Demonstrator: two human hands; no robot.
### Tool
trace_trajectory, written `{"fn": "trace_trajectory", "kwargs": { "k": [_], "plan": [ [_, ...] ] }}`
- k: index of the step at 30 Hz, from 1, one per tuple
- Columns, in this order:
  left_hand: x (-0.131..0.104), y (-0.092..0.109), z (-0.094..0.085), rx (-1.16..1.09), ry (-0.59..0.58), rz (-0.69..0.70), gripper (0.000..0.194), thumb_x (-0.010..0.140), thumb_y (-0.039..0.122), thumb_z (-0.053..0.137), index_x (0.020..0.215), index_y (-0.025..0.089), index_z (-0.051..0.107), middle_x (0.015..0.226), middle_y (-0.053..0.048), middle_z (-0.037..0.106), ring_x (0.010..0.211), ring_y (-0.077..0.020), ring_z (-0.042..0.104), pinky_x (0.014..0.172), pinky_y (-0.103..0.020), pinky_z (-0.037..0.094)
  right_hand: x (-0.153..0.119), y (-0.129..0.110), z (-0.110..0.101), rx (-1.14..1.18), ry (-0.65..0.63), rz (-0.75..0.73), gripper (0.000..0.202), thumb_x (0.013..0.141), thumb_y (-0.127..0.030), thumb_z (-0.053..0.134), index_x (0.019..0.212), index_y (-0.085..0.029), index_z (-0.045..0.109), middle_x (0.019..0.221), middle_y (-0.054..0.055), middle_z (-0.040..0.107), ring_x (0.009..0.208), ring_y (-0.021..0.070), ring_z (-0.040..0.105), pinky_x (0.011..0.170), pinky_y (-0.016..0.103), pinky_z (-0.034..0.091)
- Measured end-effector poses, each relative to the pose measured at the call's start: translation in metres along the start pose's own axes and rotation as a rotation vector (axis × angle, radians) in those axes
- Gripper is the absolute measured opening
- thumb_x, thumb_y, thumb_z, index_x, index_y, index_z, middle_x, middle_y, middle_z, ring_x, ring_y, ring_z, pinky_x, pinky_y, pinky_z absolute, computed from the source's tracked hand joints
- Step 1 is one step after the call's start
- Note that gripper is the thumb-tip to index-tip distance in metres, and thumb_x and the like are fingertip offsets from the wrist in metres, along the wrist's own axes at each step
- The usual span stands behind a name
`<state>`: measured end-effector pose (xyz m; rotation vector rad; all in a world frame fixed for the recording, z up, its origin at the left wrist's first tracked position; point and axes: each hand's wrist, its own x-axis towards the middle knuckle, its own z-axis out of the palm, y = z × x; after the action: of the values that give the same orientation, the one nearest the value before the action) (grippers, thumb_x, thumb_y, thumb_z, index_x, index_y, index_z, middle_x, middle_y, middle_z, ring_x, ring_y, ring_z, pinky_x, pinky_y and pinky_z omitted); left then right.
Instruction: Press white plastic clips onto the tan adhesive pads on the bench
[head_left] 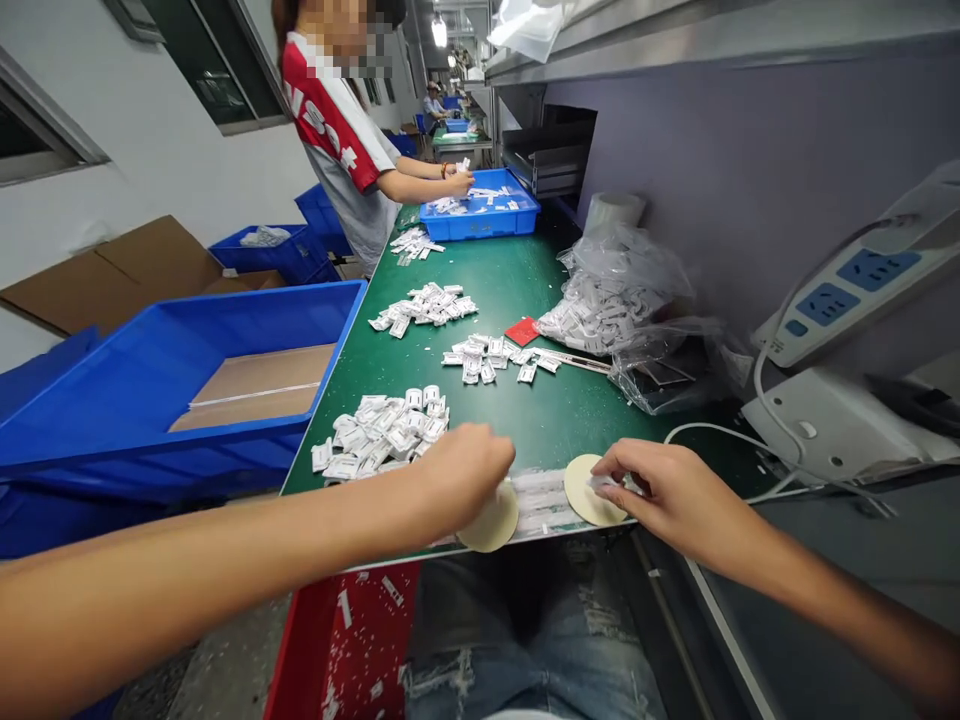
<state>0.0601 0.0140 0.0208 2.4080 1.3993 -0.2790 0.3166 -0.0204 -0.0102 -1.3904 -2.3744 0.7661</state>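
My left hand [474,474] is closed, back upward, over a round cream disc [496,527] at the table's front edge. Its fingertips are hidden, so I cannot make out what they hold. To the right, my right hand [654,482] pinches a small white plastic piece [602,483] against a second cream disc [581,500]. Whitish strips [541,500] lie on the table between the two discs. Just beyond my left hand is a heap of small white plastic pieces [390,430]. Smaller piles of similar pieces [480,355] lie further back on the green table [540,420].
A plastic bag of white pieces [600,290] stands at the right, near a red square [522,331] and a power strip [840,290]. Large blue bins [172,440] flank the left edge. A co-worker [345,130] handles pieces over a blue tray [480,228]. A red bin [315,640] sits below.
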Motion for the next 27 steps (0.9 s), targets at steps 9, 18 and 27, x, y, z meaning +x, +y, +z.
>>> {"fn": "trace_trajectory", "kwargs": {
  "k": [9, 18, 27],
  "plan": [
    [-0.007, -0.009, -0.002, 0.015, 0.035, 0.044, 0.012, 0.069, 0.015, 0.074, 0.08, 0.018, 0.071, 0.068, -0.003, 0.069, 0.061, -0.0172, 0.064, 0.053, -0.024, 0.038, 0.003, -0.002, -0.003, 0.226, -0.19, 0.134, 0.013, 0.084, -0.035, 0.067, 0.09, -0.023, 0.069, 0.062, -0.006, 0.049, 0.058, 0.0125, 0.044, 0.054, 0.025, 0.031],
    [-0.02, -0.005, 0.006, 0.08, 0.191, 0.051, 0.017, 0.076, 0.017, 0.066, 0.093, 0.018, 0.068, 0.077, -0.009, 0.069, 0.07, -0.0247, 0.065, 0.056, -0.03, 0.035, 0.034, 0.015, -0.012, 0.093, -0.142, 0.098, 0.022, 0.088, -0.036, 0.056, 0.085, -0.02, 0.072, 0.079, 0.004, 0.07, 0.07, 0.0179, 0.061, 0.06, 0.026, 0.04],
    [-0.021, -0.013, 0.009, -0.225, -0.009, 0.064, 0.014, 0.068, 0.014, 0.074, 0.082, 0.014, 0.072, 0.075, -0.01, 0.072, 0.07, -0.0215, 0.068, 0.058, -0.026, 0.041, 0.043, 0.003, -0.021, 0.044, -0.203, 0.055, 0.018, 0.08, -0.039, 0.065, 0.076, -0.022, 0.072, 0.069, 0.002, 0.07, 0.066, 0.019, 0.062, 0.057, 0.027, 0.041]
  ]
}}
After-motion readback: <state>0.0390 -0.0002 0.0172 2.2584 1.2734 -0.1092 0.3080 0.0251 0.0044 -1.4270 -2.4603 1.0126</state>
